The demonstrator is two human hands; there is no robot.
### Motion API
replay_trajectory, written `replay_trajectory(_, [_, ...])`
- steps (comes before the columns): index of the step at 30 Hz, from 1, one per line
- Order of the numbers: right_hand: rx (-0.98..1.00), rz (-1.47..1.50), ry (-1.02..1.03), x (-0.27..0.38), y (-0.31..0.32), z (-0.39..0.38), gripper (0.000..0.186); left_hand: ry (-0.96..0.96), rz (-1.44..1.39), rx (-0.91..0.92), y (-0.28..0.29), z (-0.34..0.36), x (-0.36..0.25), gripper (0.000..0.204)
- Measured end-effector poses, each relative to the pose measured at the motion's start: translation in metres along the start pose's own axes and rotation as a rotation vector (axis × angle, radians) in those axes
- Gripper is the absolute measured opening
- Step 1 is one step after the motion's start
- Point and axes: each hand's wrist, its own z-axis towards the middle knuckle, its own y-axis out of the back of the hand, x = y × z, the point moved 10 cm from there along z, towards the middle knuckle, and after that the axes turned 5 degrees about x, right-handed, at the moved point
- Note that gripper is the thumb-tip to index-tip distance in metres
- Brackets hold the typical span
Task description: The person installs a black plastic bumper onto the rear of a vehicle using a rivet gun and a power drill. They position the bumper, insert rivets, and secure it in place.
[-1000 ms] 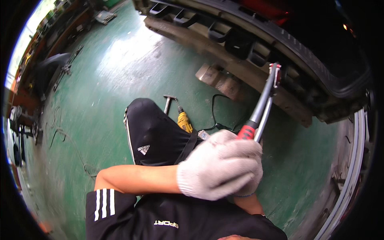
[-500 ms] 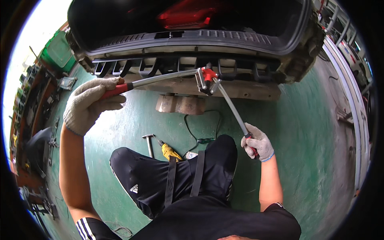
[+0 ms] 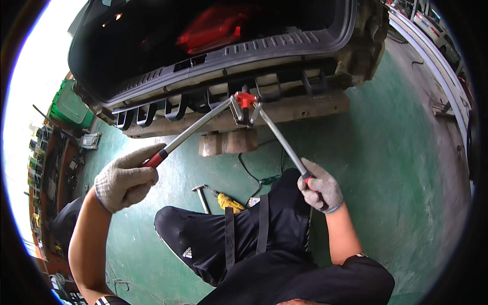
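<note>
Both of my gloved hands are closed on a long two-armed hand tool with a red head (image 3: 245, 100) and silver bars ending in red-and-black grips. My left hand (image 3: 126, 178) holds the left grip, and my right hand (image 3: 320, 187) holds the right one. The bars spread in a V from the head, which is at a black bracketed plastic strip (image 3: 175, 107) along a car's rear; whether it touches the strip I cannot tell. Beneath the strip runs a brown beam (image 3: 300, 109), with two metallic blocks (image 3: 229, 142) below it.
The open trunk (image 3: 132, 46) is ahead. A hammer (image 3: 202, 198), a yellow power drill (image 3: 227, 202) and a black cord (image 3: 241, 170) lie by my legs on the green floor. A cluttered shelf (image 3: 43, 173) and green bin (image 3: 71, 104) stand left, metal rails (image 3: 447, 66) right.
From one hand over the other, my hands have parted onto separate grips. Since half a second ago the left has come down and rightward, narrowing the V. The view has turned too.
</note>
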Motion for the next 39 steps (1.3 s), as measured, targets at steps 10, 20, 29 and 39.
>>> replay_trajectory(10, [-0.142,-0.014,0.107,-0.030,-0.040,-0.008,0.061,-0.069,0.098,-0.132,-0.095,-0.010,0.062,0.071])
replay_trajectory(20, [-0.244,0.054,0.125,-0.053,-0.101,-0.003,0.069,-0.413,0.181,-0.165,-0.162,0.012,0.111,0.081])
replay_trajectory(29, [-0.168,-0.072,0.108,-0.060,-0.115,0.000,0.078,-0.379,0.133,-0.090,-0.185,0.021,0.142,0.093])
replay_trajectory(39, [-0.158,-0.221,0.131,-0.071,-0.087,-0.008,0.079,-0.289,-0.053,0.097,-0.170,0.021,0.170,0.099])
